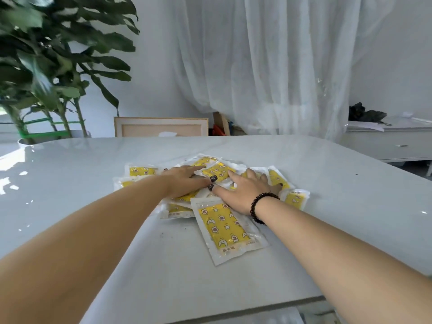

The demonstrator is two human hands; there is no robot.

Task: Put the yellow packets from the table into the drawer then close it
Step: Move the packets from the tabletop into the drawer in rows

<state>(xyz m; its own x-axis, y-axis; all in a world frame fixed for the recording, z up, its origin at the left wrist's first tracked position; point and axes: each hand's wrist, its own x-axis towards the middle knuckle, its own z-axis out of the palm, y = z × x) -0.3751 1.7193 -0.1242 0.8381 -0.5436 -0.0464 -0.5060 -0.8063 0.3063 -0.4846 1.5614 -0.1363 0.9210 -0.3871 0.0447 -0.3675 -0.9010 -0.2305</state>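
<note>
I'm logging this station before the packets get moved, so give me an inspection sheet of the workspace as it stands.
Surface: glossy pale table, a few dark specks near the pile.
Job's things: yellow packets in a loose overlapping pile at mid-table; no open drawer in view.
Clutter: nothing seen on the table beyond the pile.
Grippers: left hand and right hand lie flat on the pile, fingers spread; beaded bracelet on the right wrist.
Cables: nothing seen.
Surroundings: leafy potted plant at left, sheer curtain behind, framed board past the table's far edge, white drawer cabinet at right carrying a dark bundle.
</note>
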